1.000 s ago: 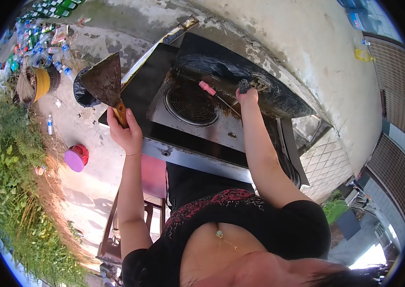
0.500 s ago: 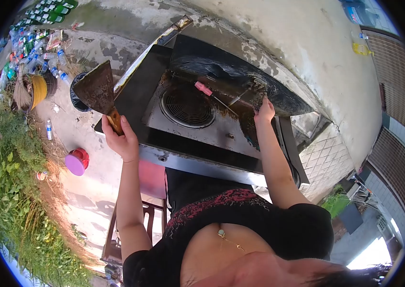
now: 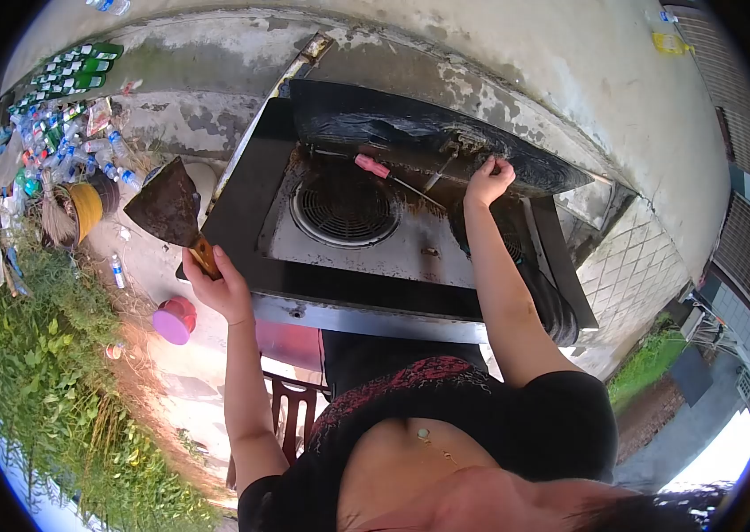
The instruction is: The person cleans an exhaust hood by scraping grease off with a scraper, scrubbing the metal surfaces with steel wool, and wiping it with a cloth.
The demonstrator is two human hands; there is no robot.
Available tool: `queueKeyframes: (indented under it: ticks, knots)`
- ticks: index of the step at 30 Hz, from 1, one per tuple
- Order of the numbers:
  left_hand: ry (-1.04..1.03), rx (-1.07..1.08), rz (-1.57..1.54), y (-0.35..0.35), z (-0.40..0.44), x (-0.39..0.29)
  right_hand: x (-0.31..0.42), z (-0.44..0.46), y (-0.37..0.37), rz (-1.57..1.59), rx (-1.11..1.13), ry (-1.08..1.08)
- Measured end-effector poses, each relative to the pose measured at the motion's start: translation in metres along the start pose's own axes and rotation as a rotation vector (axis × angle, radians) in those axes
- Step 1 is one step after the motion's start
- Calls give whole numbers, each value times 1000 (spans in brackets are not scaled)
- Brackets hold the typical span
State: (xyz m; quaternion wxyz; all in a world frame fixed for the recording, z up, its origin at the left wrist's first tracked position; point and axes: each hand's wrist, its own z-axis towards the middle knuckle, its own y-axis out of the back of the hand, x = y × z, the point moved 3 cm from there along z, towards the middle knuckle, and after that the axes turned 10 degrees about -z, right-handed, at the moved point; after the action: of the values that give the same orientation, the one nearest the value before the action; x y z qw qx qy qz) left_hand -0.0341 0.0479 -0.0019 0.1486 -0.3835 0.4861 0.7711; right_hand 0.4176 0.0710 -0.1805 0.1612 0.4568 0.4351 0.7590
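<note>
My left hand [image 3: 222, 284] is wrapped round the wooden handle of a wide, rusty scraper [image 3: 166, 206], its blade pointing up and away over the left edge of the appliance. My right hand [image 3: 488, 182] is closed at the appliance's far right, by the dark raised panel [image 3: 393, 115]; what its fingers hold is too small to make out. Between the hands lies the greasy metal appliance [image 3: 339, 282] with a round grille [image 3: 345, 211]. A pink-handled screwdriver [image 3: 373, 166] rests across its dirty inner part.
A weathered wall [image 3: 517, 53] runs behind the appliance. Plastic and green bottles [image 3: 82, 80] lie at the upper left, beside a broom and a yellow container [image 3: 86, 211]. A pink stool [image 3: 174, 321] stands at the left, near plants [image 3: 47, 355]. A chair [image 3: 293, 408] is close by.
My right hand has moved right along the panel; the dark scrubber seen in it earlier no longer shows. The view has shifted. My left hand still holds the scraper.
</note>
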Motion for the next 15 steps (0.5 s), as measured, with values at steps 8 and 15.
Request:
queueKeyframes:
  ticks: [8, 15]
  knots:
    - [-19, 33, 9, 0, 1, -9, -8, -13, -18, 21, 14, -57]
    - [-43, 26, 42, -1, 3, -8, -15, -1, -17, 145, 7, -122]
